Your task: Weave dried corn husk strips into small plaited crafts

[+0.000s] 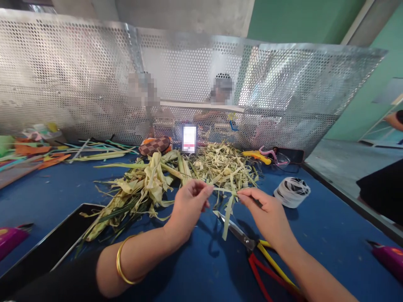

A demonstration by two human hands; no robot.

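My left hand [189, 205] and my right hand [267, 212] are raised over a blue table [330, 226]. Both pinch the ends of a thin pale-green leaf strip [224, 191] stretched between them. A wider piece of the strip [228, 218] hangs down from the middle. Scissors with red and yellow handles [252, 247] lie on the table just under my right wrist. A heap of green and yellow leaves [141, 184] lies beyond my left hand. A gold bangle sits on my left forearm.
A pile of shredded leaf strips [223, 165] lies behind my hands. A coil of white cord [291, 191] sits to the right. A black tray [50, 247] is at the left. Purple tools [388, 258] lie at both edges. A perforated metal screen [94, 84] closes the back, with people behind it.
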